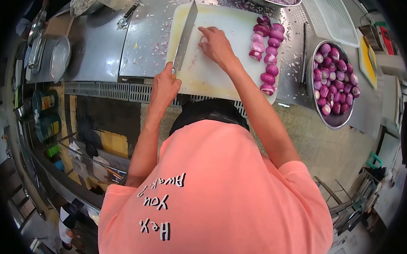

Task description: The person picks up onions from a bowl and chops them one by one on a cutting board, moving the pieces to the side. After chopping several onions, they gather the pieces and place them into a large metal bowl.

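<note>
My left hand [163,86] is wrapped around the handle of a large kitchen knife [186,34]. Its long blade points away from me along the left side of a white cutting board [223,83]. Over the board, my right hand [216,46] has its fingers bent toward the blade, around a small pale pink piece of onion [203,39] that they partly cover. Peeled red onions [272,50] stand in two rows along the board's right side. Small wet onion bits lie near the blade.
A metal bowl [312,88] full of peeled red onions stands right of the board. Chopped onion fills another bowl [261,1] at the far edge, beside a white perforated basket [335,22]. Onion scraps litter the steel table [96,47]. A peeler-like tool [125,17] lies at left.
</note>
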A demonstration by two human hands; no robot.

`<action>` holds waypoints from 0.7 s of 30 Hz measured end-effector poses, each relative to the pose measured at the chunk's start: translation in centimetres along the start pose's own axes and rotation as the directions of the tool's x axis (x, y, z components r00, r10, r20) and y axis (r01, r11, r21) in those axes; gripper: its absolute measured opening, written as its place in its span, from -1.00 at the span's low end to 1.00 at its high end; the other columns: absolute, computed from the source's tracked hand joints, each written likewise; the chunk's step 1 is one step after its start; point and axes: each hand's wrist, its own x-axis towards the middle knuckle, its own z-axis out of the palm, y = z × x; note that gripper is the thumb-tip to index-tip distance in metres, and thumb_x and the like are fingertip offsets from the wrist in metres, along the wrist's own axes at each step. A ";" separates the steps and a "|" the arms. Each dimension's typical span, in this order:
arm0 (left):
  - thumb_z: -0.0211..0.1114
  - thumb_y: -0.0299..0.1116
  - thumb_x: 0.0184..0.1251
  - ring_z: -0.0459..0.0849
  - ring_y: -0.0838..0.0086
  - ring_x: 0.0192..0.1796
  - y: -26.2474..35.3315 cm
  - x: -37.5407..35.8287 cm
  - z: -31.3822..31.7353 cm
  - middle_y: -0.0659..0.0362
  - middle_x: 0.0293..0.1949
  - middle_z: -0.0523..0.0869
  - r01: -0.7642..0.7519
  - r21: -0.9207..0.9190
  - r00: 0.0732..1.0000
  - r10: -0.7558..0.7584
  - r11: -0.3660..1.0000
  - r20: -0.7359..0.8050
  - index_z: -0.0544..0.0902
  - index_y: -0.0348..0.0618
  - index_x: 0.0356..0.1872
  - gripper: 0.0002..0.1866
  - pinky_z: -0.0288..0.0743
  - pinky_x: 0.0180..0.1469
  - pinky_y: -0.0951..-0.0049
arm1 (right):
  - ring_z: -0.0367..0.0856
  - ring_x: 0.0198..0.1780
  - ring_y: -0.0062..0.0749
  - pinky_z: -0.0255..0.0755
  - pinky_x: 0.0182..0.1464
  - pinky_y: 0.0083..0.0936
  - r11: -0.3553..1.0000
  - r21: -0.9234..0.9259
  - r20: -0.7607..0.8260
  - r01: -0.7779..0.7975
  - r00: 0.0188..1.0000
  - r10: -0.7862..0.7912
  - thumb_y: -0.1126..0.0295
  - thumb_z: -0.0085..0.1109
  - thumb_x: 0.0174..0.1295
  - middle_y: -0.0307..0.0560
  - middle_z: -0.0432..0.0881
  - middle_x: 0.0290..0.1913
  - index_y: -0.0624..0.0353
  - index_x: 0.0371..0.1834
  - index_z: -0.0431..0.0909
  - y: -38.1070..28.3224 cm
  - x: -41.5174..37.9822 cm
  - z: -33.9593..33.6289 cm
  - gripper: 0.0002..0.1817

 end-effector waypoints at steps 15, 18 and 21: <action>0.18 -0.49 0.11 0.46 0.27 -0.56 3.3 -1.7 -0.6 -0.04 -0.60 0.51 -0.058 -0.041 0.998 0.059 0.998 0.027 0.46 -0.34 -0.14 -0.72 0.41 -0.40 0.21 | 0.55 -0.17 0.08 0.49 -0.10 -0.17 0.991 0.126 0.085 0.031 0.996 -0.042 0.65 0.16 0.08 0.08 0.59 -0.23 0.25 -0.31 0.60 -0.9 -6.5 -1.6 -0.87; 0.19 -0.48 0.12 0.48 0.19 -0.54 4.8 -2.1 -0.9 -0.07 -0.59 0.51 -0.059 0.002 0.996 0.059 0.998 0.069 0.45 -0.34 -0.14 -0.72 0.41 -0.38 0.19 | 0.55 -0.19 0.10 0.48 -0.11 -0.15 0.996 0.082 0.107 0.036 0.993 -0.045 0.66 0.12 0.10 0.09 0.58 -0.25 0.25 -0.31 0.58 -0.8 -6.2 -1.4 -0.87; 0.20 -0.47 0.12 0.54 0.08 -0.49 5.4 -2.0 -0.3 -0.13 -0.56 0.52 -0.082 0.036 0.993 0.078 0.996 0.092 0.45 -0.33 -0.13 -0.71 0.43 -0.35 0.14 | 0.55 -0.19 0.10 0.47 -0.13 -0.13 0.993 0.116 0.075 0.021 0.997 -0.030 0.66 0.10 0.11 0.08 0.57 -0.27 0.24 -0.31 0.58 -1.2 -6.4 -1.5 -0.87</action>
